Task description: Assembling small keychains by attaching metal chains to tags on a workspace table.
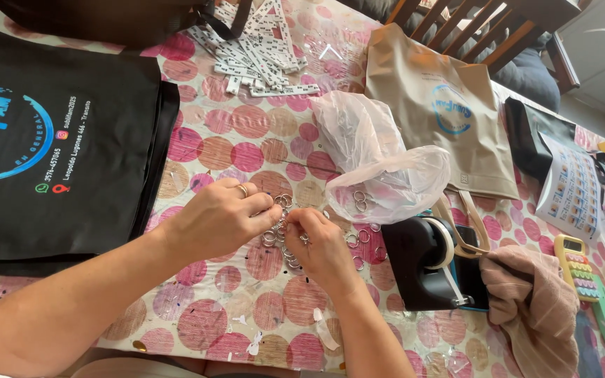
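Tablecloth (246, 147), pink and tan circles, crowded. Clear plastic bag (386, 168) just right of the hands, a few rings inside; black tape dispenser (425, 269) below it; tan cloth (533, 308) beside that. Black tote bag (57, 140) at left, blue round logo; beige tote bag (442, 105) upper right, same blue mark. White strips (253, 49) heaped at top. Yellow calculator (577, 269) at far right. Left hand (218, 217) and right hand (323, 245) both pinch metal key rings (281, 227), clustered on the cloth between them
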